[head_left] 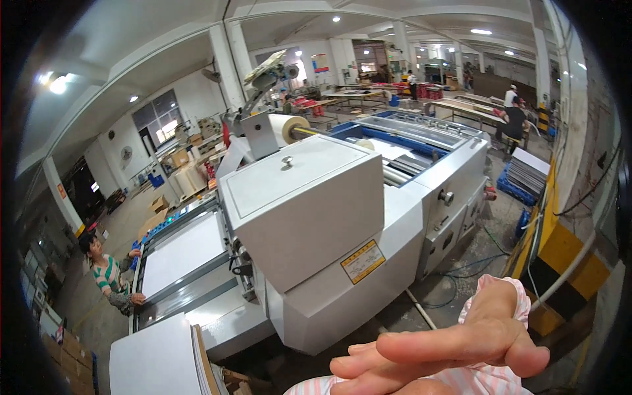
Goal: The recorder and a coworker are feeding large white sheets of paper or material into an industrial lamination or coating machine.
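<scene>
Head view: one laminating machine (316, 224) stands just beyond the wearer's right hand (471, 342), its fingers outstretched and nothing visibly held; the left hand cannot be made out. One white sheet (184, 253) lies flat on the feed bed, one co-worker (108, 273) with two hands at its edge. Two stacks show: one near stack (155, 359), one far stack (532, 163) on a blue pallet (517, 187). Work seems midway, a sheet laid out, the near stack apparently unfed.
</scene>
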Demonstrator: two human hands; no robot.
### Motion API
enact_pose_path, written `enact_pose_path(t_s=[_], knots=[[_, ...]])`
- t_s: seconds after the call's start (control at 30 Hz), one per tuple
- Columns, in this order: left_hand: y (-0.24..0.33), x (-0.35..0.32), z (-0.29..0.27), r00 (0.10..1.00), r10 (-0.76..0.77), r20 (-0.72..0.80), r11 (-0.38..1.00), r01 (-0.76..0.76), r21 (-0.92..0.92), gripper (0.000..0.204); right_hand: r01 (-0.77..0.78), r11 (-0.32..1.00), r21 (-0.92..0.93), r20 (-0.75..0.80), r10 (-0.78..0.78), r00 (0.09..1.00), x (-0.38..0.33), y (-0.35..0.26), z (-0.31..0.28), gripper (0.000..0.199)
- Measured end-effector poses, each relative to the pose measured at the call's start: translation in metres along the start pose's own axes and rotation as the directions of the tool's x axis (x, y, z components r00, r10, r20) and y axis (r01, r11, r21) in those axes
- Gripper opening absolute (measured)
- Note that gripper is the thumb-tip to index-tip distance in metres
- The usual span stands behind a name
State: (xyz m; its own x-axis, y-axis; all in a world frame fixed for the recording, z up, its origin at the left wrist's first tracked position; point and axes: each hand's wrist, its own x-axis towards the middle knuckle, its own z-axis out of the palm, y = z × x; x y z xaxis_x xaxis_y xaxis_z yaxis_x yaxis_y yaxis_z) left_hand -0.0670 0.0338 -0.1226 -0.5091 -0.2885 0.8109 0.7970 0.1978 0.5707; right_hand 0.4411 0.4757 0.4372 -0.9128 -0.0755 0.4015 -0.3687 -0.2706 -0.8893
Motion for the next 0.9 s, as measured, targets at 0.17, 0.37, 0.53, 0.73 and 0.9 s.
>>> enact_pose_path(t_s=[0.17, 0.37, 0.53, 0.73, 0.9], knots=[[0.032, -0.002, -0.052, 0.998, 0.039, -0.043, 0.993, -0.034, 0.113, 0.039, -0.084, 0.981, 0.175, 0.002, 0.085, 0.996, 0.019, 0.001, 0.003, 0.111], [-0.001, 0.013, -0.024, 0.57, -0.568, -0.593, 0.506, 0.811, 0.294, 0.032, -0.209, 0.906, 0.368, 0.061, 0.201, 0.978, 0.041, 0.013, 0.012, 0.112], [-0.012, 0.014, -0.042, 0.499, -0.68, -0.537, 0.536, 0.838, 0.101, 0.029, -0.335, 0.793, 0.509, 0.191, 0.275, 0.942, 0.091, 0.031, 0.013, 0.118], [0.04, 0.041, -0.015, 0.521, -0.785, -0.335, 0.525, 0.847, 0.087, 0.026, 0.013, 0.918, 0.397, 0.737, -0.326, 0.592, 0.186, 0.095, 0.011, 0.117], [0.068, 0.052, -0.028, 0.454, -0.865, -0.215, 0.464, 0.886, 0.001, 0.014, -0.298, 0.827, 0.477, 0.788, -0.253, 0.561, 0.222, 0.116, 0.042, 0.115]])
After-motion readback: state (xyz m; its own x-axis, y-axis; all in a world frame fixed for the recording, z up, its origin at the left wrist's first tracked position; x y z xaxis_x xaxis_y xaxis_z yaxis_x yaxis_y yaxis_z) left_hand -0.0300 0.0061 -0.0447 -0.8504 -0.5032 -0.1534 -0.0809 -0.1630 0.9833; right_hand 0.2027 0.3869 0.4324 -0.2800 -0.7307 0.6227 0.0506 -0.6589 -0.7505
